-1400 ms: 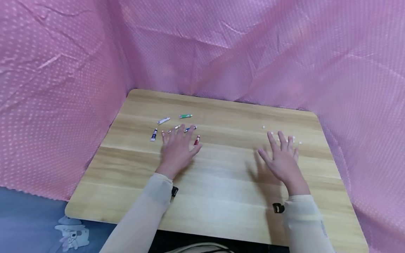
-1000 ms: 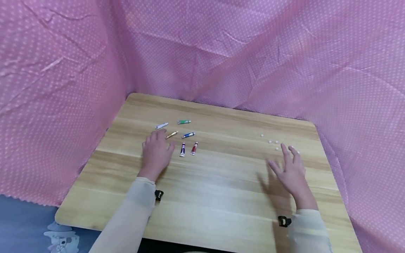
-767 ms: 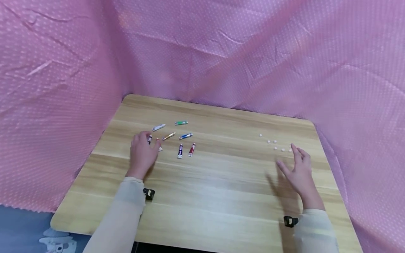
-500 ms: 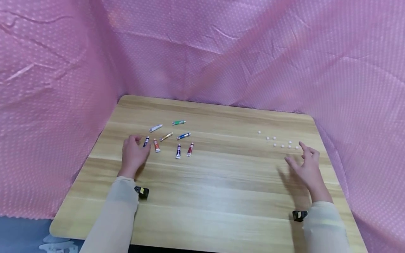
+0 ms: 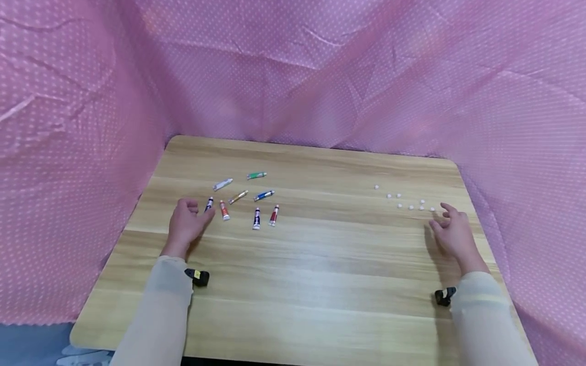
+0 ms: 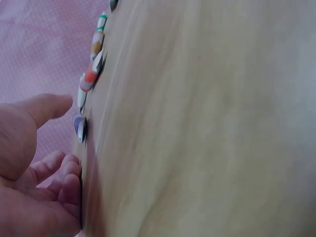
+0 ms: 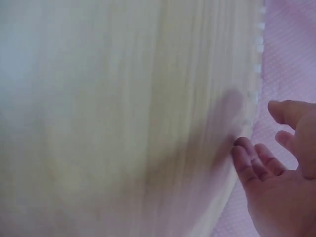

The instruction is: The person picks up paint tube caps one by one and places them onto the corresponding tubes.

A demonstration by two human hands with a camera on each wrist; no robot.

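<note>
Head view: left hand loosely curled beside dark tube, holding nothing

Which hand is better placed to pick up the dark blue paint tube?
Left. The left hand lies beside the dark blue tube; the right hand is across the table by the white beads.
</note>
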